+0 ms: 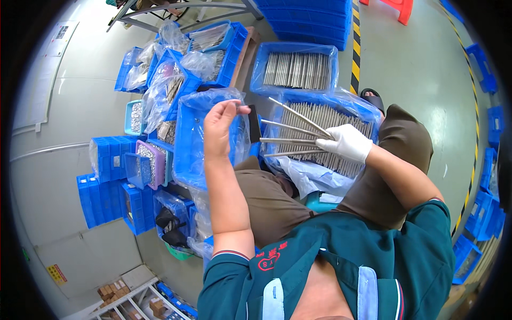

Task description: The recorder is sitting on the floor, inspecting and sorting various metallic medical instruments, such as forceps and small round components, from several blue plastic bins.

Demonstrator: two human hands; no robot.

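My right hand [346,143], in a white glove, is closed round one end of several thin metal rods [296,142]. They fan out to the left over a blue bin [380,111] filled with similar metal rods [325,114]. My bare left hand [220,125] is raised above another blue bin [192,160] lined with clear plastic. Its fingers are curled together toward the right; whether anything small sits between them does not show. A dark flat upright piece [254,124] stands between the two bins, just right of my left fingertips.
Beyond the rods, another lined blue bin [296,47] holds neatly laid rods. Plastic-lined bins [186,88] crowd the left, by a purple tray [152,165] of small shiny parts. Stacked blue crates [309,21] stand ahead, near a black-yellow floor stripe [356,58].
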